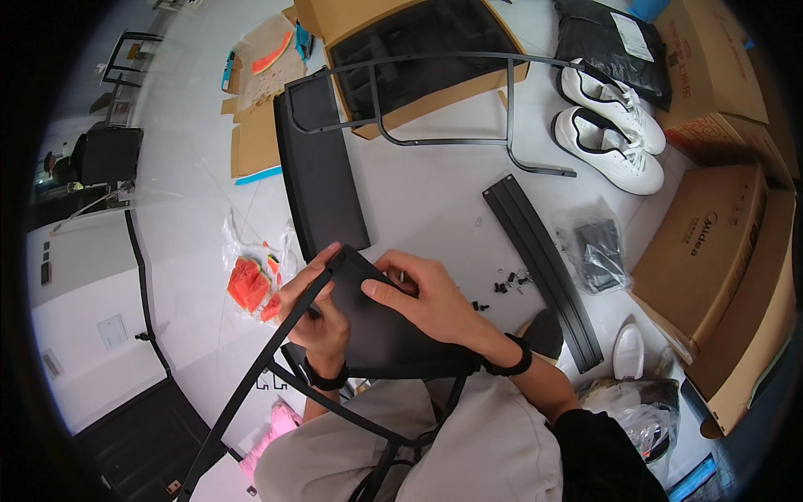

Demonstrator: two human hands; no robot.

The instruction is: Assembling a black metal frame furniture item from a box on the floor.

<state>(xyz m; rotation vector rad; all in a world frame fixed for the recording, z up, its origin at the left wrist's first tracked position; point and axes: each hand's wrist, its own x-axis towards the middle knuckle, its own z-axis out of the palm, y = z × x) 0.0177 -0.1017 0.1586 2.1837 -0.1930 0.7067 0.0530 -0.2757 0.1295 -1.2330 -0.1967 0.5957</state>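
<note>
Across my lap lies a black panel [381, 337], its far corner raised between my hands. A black tubular metal frame [242, 389] runs from that corner down to the lower left, with a crossbar over my legs. My left hand [322, 330] is closed round the corner where the frame's tube meets the panel; part of its grip is hidden behind the tube. From the right, my right hand [435, 305] holds the panel's edge, thumb on top and fingers curled, some of them hidden. Small black screws and fittings [506, 284] lie on the floor to the right.
Beyond my hands are a long black panel [322, 167], another tubular frame [443, 142] and an open carton [410, 113]. A ribbed black slat [544, 272], white shoes [611, 151] and cardboard boxes [703, 243] stand right. Watermelon pieces [248, 284] lie left.
</note>
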